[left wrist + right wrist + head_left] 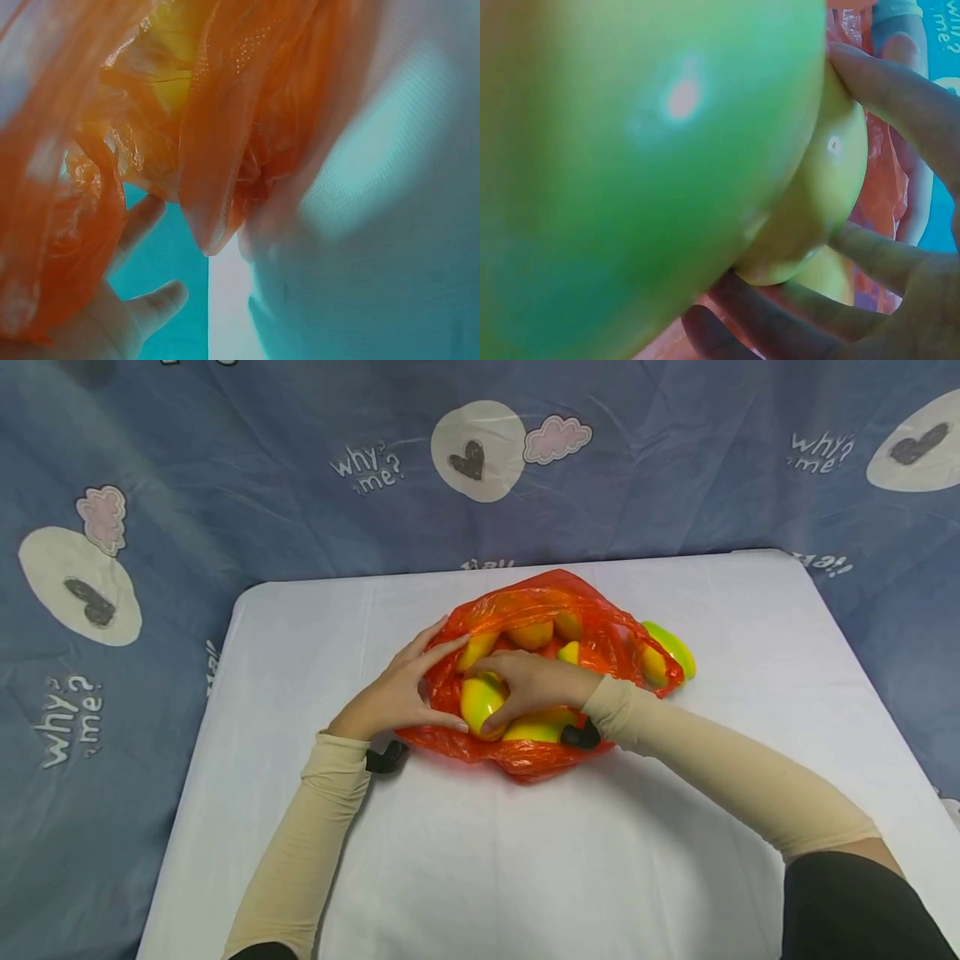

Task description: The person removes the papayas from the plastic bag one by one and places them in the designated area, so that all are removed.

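Note:
A thin red plastic bag [517, 768] lies open on the table with several fruits inside. My right hand [543, 681] reaches into its mouth and grips a shiny yellow-green fruit [480, 697], thumb and fingers around the sides. In the right wrist view the gripped fruit [847, 150] sits behind a larger green-yellow fruit [682, 180] close to the camera. My left hand [401, 693] spreads its fingers at the bag's left side, touching the plastic. The left wrist view has the left hand [112, 322] partly covered by orange-red plastic, thumb extended.
Beside the gripped fruit lies a long yellow-green fruit [540, 727]. Orange round fruits [531, 633] sit at the back of the bag. A bright green fruit [671, 647] is at the bag's right end. White cloth covers the table [480, 860]; a blue printed curtain [300, 510] hangs behind.

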The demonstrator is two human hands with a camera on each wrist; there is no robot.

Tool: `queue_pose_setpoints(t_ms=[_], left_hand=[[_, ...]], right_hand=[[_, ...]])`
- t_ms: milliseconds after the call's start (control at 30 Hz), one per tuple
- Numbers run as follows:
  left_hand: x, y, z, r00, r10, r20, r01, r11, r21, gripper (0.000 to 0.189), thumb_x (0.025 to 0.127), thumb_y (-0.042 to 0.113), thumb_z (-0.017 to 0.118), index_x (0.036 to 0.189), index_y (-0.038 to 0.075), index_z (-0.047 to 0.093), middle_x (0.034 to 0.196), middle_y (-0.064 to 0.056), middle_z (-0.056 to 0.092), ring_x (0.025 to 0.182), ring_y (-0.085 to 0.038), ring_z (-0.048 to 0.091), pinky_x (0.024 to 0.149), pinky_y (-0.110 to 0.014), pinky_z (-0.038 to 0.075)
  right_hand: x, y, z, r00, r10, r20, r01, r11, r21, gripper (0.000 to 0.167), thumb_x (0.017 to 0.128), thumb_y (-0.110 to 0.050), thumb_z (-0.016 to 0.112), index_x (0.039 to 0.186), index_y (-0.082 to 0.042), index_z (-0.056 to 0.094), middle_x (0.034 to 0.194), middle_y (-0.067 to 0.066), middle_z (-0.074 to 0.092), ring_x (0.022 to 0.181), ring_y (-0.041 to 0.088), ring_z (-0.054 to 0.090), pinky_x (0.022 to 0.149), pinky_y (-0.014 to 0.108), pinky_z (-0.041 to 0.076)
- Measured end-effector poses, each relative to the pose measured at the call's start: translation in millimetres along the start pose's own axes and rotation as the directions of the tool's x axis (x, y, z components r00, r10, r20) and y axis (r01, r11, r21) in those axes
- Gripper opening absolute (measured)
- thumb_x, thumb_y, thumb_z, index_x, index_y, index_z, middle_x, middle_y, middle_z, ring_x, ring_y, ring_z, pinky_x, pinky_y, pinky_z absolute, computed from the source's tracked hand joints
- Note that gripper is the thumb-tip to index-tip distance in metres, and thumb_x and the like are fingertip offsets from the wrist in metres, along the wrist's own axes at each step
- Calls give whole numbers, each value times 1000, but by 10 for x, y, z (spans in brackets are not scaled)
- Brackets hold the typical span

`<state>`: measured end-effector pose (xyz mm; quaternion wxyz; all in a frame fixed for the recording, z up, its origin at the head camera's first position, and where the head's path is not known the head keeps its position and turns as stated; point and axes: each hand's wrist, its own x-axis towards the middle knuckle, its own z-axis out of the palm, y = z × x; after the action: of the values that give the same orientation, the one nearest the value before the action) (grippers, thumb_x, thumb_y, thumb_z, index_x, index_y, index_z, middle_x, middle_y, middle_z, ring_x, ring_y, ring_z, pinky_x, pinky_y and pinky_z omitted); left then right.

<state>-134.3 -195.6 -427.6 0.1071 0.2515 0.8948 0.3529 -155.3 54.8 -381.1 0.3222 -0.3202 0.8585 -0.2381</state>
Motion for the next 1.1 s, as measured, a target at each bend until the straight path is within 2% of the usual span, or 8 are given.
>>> queue_pose_setpoints(t_ms=[333,600,767,900,1100], left_hand=[[7,4,3,1000,-16,9,16,1000,16,115,65,64,91,161,46,29,174,16,1,161,-30,14,121,-70,30],[-13,8,0,999,-38,8,38,999,18,114,65,67,90,160,49,29,173,17,1,161,-30,13,120,-70,30],[-24,12,-2,999,-47,9,47,999,23,114,65,66,90,159,51,28,173,17,1,161,-31,14,120,-71,30],[-12,11,3,999,-50,10,49,999,22,114,65,64,91,159,52,27,173,17,1,161,-31,14,119,-72,31],[-11,24,13,998,-60,16,60,998,20,115,66,55,95,158,53,27,174,15,2,161,-31,14,118,-71,32]], right_hand=[[-57,195,47,994,-83,-76,90,991,95,82,79,-47,89,149,-22,53,151,-2,54,137,22,50,119,49,43],[-119,293,54,988,-98,-124,118,978,173,84,77,-52,89,150,-32,52,153,-10,50,138,18,48,117,47,45],[-172,356,45,979,-132,-158,169,955,246,85,77,-52,89,150,-37,49,155,-12,47,136,17,53,111,45,51],[-240,395,17,971,-133,-199,189,936,296,83,77,-52,89,149,-43,49,155,-16,46,137,15,53,112,44,51],[-319,445,-37,947,-166,-274,260,897,357,81,80,-41,90,150,-39,49,154,-14,48,137,19,55,114,47,50]])
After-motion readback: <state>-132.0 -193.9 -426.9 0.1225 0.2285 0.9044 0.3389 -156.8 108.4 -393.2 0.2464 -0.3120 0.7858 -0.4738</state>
